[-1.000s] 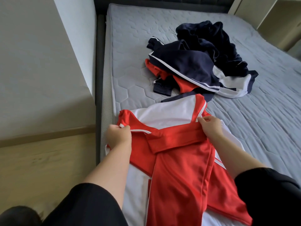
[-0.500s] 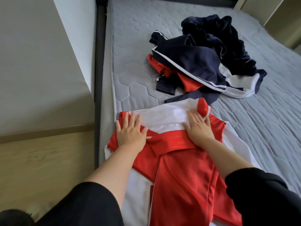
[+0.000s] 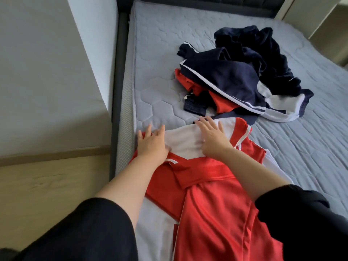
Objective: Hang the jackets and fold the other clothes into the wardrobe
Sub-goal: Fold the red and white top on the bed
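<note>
Early stage: red-and-white top (image 3: 207, 213) lies on the near-left of the mattress (image 3: 160, 44), partly folded, fold not finished. Left hand (image 3: 151, 143) and right hand (image 3: 212, 140) are both flat with fingers straight, pressing its far end and gripping nothing. The pile of navy, red and white clothes (image 3: 235, 81) just beyond is unsorted. Wardrobe not in view, nothing visibly hung or stowed. No readable writing; the small white mark on the dark mesh piece (image 3: 194, 107) may be a logo
</note>
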Demonstrator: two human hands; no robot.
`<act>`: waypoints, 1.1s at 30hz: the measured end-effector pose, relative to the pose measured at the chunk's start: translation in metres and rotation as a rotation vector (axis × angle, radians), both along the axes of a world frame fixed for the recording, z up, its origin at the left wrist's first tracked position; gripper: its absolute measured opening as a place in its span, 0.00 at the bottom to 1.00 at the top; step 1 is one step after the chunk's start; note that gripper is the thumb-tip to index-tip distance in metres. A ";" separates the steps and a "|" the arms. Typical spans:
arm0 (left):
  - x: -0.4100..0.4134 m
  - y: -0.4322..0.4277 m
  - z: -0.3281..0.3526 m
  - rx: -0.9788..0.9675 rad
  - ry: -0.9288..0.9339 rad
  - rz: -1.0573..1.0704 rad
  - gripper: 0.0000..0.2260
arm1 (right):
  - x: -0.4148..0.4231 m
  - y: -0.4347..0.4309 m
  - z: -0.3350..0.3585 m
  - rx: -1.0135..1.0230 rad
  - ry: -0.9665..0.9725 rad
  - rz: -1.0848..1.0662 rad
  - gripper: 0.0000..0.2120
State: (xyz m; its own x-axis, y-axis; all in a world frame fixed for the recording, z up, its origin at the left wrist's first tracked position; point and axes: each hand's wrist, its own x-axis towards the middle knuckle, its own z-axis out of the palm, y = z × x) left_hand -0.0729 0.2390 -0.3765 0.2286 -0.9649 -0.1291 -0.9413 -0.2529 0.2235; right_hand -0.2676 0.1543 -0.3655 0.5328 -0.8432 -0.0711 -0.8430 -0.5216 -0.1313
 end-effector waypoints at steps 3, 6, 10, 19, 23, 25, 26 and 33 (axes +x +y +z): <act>0.007 -0.010 0.013 0.092 -0.039 0.005 0.34 | 0.006 -0.022 0.015 0.132 0.219 0.021 0.39; 0.018 -0.018 0.028 0.156 -0.014 -0.016 0.16 | 0.007 -0.039 0.033 0.118 0.483 0.040 0.35; 0.024 -0.021 0.051 0.214 -0.069 -0.007 0.11 | 0.005 -0.043 0.054 0.135 0.685 0.034 0.30; 0.015 -0.017 0.073 0.129 -0.193 0.023 0.07 | -0.020 -0.013 0.061 -0.103 0.398 -0.107 0.26; 0.014 -0.014 0.076 0.097 -0.219 -0.010 0.03 | -0.030 -0.011 0.061 0.060 0.419 -0.144 0.24; 0.012 -0.013 0.078 0.076 -0.233 -0.037 0.04 | -0.033 -0.013 0.060 0.160 0.454 -0.204 0.22; 0.012 -0.013 0.079 0.070 -0.244 -0.053 0.05 | -0.034 -0.014 0.060 0.174 0.469 -0.220 0.21; 0.020 -0.030 0.107 -0.082 -0.380 -0.107 0.09 | -0.030 -0.029 0.094 -0.405 0.499 -0.092 0.12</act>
